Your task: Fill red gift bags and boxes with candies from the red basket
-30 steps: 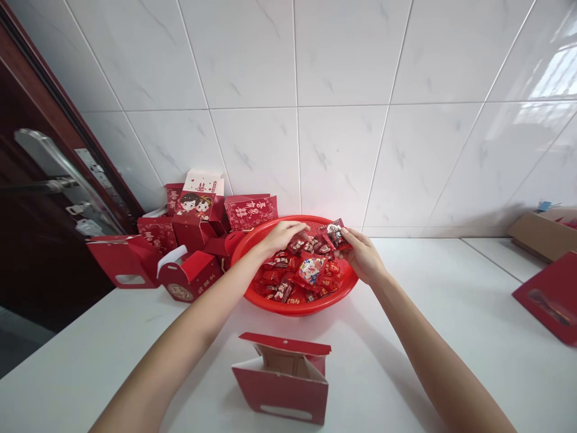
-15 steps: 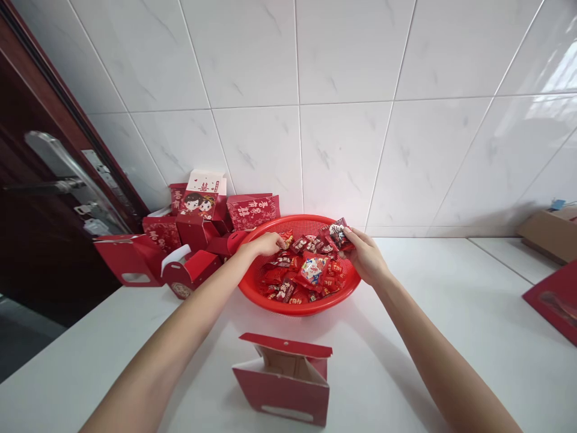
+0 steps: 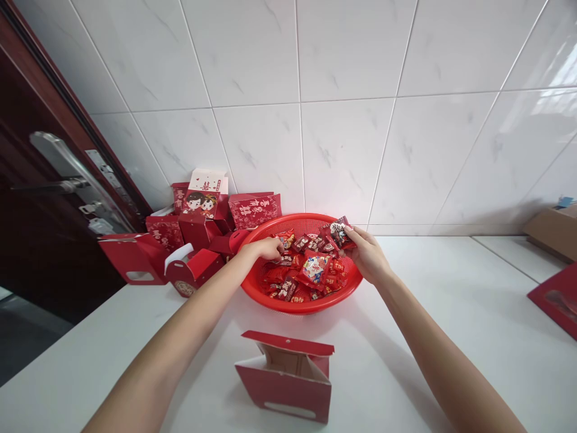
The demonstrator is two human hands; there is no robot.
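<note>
A red plastic basket [image 3: 300, 308] full of wrapped candies stands on the white table. My left hand [image 3: 270, 248] reaches over its left side, fingers curled down among the candies; whatever its fingertips pinch is hidden. Just beside them lies a red and yellow candy packet [image 3: 286, 239]. At the right rim my right hand [image 3: 366, 255] is closed on dark red candy packets [image 3: 339, 232], thumb on top. A larger red packet with a colourful print [image 3: 314, 268] rests on the pile between my hands. Nearer to me, an open red gift box [image 3: 288, 385] stands upright with its flap raised.
Several red gift boxes [image 3: 195, 267] crowd the back left against the tiled wall [image 3: 347, 162]. A dark door with a metal handle [image 3: 74, 174] borders the table on the left. On the far right are a cardboard box [image 3: 552, 231] and a red box [image 3: 556, 300].
My left hand has shifted slightly down and away from the red and yellow packet, deeper over the candies. My right hand keeps its hold on the dark red packets.
</note>
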